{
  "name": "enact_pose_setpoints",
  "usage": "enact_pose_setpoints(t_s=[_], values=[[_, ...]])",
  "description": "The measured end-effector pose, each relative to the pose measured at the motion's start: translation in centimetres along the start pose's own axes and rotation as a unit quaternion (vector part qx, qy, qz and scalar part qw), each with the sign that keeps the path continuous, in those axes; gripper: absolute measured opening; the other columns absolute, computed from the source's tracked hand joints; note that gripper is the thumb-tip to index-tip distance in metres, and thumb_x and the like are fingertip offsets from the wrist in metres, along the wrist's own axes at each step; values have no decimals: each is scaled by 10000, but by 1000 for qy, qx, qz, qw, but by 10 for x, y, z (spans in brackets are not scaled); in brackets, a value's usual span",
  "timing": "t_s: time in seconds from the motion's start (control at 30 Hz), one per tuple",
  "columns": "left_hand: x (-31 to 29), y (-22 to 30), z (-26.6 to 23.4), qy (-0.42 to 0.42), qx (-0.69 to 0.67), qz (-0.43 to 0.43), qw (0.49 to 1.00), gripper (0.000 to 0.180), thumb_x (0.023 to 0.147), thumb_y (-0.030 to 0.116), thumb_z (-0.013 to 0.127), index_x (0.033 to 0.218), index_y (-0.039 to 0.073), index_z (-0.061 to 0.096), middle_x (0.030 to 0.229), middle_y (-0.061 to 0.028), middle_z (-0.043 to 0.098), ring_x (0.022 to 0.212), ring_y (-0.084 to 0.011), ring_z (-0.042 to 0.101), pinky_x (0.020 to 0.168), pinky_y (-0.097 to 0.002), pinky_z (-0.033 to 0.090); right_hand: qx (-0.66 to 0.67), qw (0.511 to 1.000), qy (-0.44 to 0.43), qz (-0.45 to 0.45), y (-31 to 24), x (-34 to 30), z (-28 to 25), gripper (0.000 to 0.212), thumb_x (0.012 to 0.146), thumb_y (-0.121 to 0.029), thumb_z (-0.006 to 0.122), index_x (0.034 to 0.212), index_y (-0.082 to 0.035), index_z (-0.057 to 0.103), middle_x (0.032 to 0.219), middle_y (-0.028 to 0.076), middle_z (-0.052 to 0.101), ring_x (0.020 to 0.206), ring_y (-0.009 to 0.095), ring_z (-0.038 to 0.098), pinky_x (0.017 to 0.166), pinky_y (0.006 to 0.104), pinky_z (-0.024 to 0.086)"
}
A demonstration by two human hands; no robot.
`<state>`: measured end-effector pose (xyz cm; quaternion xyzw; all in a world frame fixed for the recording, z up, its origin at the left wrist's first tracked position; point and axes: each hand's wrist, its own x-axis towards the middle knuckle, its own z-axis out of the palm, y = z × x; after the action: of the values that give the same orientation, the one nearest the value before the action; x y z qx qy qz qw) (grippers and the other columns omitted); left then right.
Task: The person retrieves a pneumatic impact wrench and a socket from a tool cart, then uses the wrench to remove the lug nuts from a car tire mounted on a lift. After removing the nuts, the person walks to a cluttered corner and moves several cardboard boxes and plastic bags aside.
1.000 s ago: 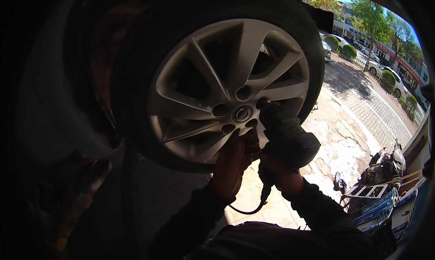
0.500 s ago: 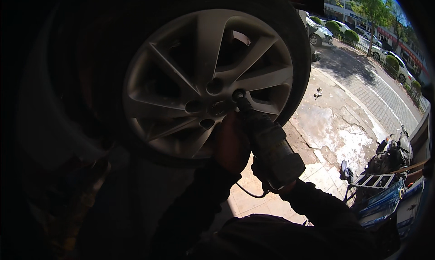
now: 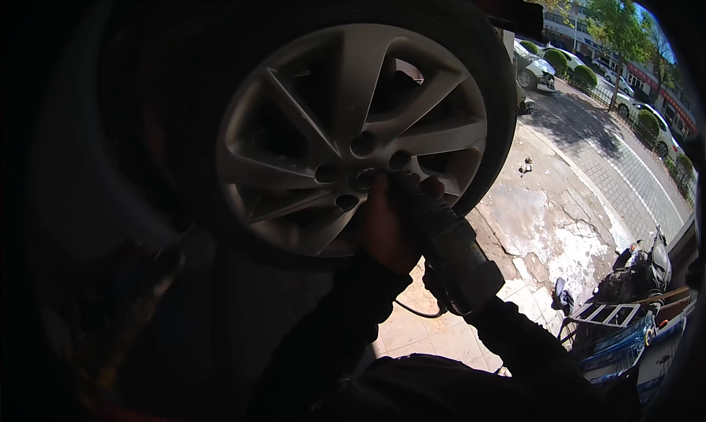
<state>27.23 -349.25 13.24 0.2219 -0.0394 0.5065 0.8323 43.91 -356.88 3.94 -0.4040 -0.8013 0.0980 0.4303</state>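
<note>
A silver multi-spoke car wheel [image 3: 360, 91] with a dark tyre fills the upper middle. In front of its lower right part I hold a corded impact wrench [image 3: 460, 256], its nose pointing up toward the hub. My left hand [image 3: 393, 234] is closed round the front of the wrench, fingertips showing on its far side. My right hand [image 3: 434, 281] grips the rear handle, mostly hidden behind the tool body. The lug hole [image 3: 400, 160] right of the hub centre is uncovered. Deep shadow hides the nose tip.
A cord [image 3: 419, 313] hangs below the wrench. Cracked concrete [image 3: 515, 194] lies to the right, with a small object [image 3: 526, 166] on it. At the lower right stand a parked scooter [image 3: 651, 267] and a metal rack [image 3: 607, 314]. Cars and bushes line the street beyond.
The wrench's nose has come out of the right-hand lug hole and sits lower, away from it. Left-hand fingertips now show beyond the tool. The whole view has shifted slightly.
</note>
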Motion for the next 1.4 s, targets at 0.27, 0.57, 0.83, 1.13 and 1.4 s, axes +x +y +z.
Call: enact_pose_setpoints(t_s=[0.27,0.57,0.83,1.13,1.4], values=[[-14,-8,-5,73,304,127,941,347,1121,385,511,1262,79,594,1101,-69,673,1032,-209,678,879,-369,562,-124,992,-10,-27,-49,11,-38,299,973,-181,693,1245,-107,594,960,69,630,811,230,635,664,383,529],[-246,104,-76,375,520,332,692,410,1022,198,734,1328,-42,604,1099,-91,689,1019,-175,689,916,-345,580,332,912,127,204,-96,38,-6,218,934,-34,700,1119,-45,585,795,40,628,660,134,643,543,301,509],[-493,388,-32,481,586,610,230,346,923,261,850,1122,16,712,1033,-89,745,996,-240,710,884,-418,588,517,838,20,174,-85,103,90,252,936,-42,710,1158,-30,593,873,65,647,738,163,664,603,311,528],[-538,530,-11,812,550,195,3,407,968,497,728,1040,104,807,993,-155,767,929,-358,725,828,-551,591,525,837,26,155,-100,155,115,293,938,-50,722,1203,-13,602,961,94,669,825,196,688,669,322,548],[-541,514,-24,722,607,319,-85,438,994,363,738,1276,30,694,1170,-186,721,1118,-357,690,883,-510,583,533,827,19,175,-101,142,120,332,939,-58,732,1242,2,611,1040,119,688,902,226,709,729,332,566]])
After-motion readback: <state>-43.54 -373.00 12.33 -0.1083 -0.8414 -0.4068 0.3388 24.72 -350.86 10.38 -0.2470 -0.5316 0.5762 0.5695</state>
